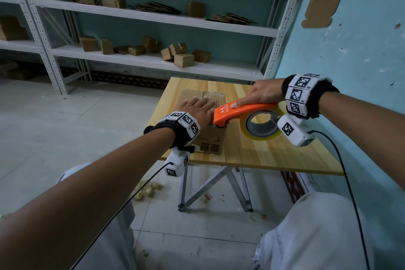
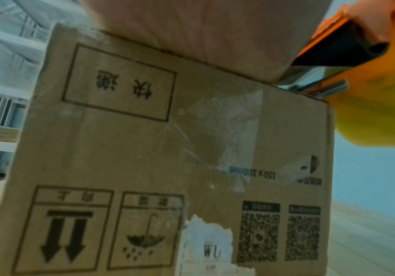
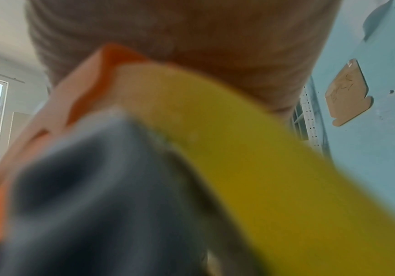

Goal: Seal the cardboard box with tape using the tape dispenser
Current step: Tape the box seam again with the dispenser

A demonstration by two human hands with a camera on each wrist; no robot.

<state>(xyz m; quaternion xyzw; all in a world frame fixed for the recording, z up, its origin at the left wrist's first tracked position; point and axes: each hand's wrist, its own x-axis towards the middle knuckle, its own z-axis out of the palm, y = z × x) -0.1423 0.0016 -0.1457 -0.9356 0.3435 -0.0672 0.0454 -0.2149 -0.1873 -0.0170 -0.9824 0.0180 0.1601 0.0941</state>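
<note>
Both hands are working: the left hand (image 1: 195, 108) is pressing flat on the cardboard box (image 1: 210, 138) while the right hand (image 1: 260, 94), gripping the orange tape dispenser (image 1: 236, 112), should be keeping its nose firmly on the box's near top edge.

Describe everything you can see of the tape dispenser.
The tape dispenser has an orange, plastic-looking body with small white lettering, carrying a yellowish tape roll on a grey core. The right hand grips it from above. Its front end sits at the near top edge of the cardboard box, beside the left hand.
</note>
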